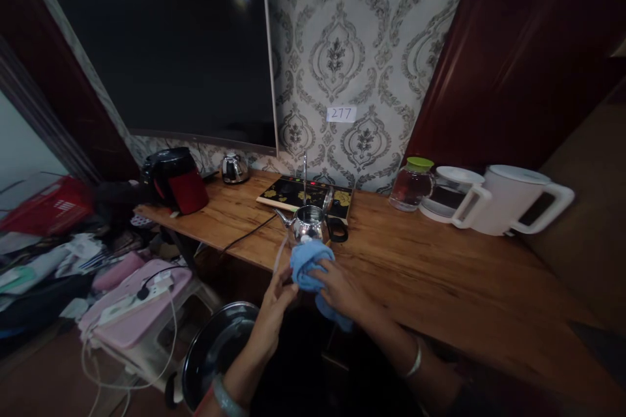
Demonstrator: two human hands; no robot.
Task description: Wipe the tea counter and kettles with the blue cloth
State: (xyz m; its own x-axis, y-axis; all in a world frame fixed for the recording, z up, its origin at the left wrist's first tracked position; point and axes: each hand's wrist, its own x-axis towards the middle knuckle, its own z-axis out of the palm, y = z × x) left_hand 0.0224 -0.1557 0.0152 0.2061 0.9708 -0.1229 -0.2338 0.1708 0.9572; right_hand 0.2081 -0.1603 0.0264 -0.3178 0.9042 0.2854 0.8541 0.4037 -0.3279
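A bunched blue cloth [311, 259] is between my two hands, just in front of a shiny metal teapot [309, 218]. My right hand [345, 290] is closed on the cloth, with its fingers pressed into the folds and a loose end hanging below. My left hand [278, 306] grips the cloth's left side with fingers and thumb; whether something is wrapped inside is hidden. The teapot has its spout to the left and a black handle to the right. It stands at the front of a black and gold electric tea stove [278, 194] with an upright metal tap.
On the wooden table [430, 267], a green-lidded glass jug [411, 186] and two white-handled pitchers stand right. A red and black appliance [182, 182] and small metal kettle [235, 168] stand left. Below are a dark basin [220, 345] and pink stool [132, 319] with a power strip.
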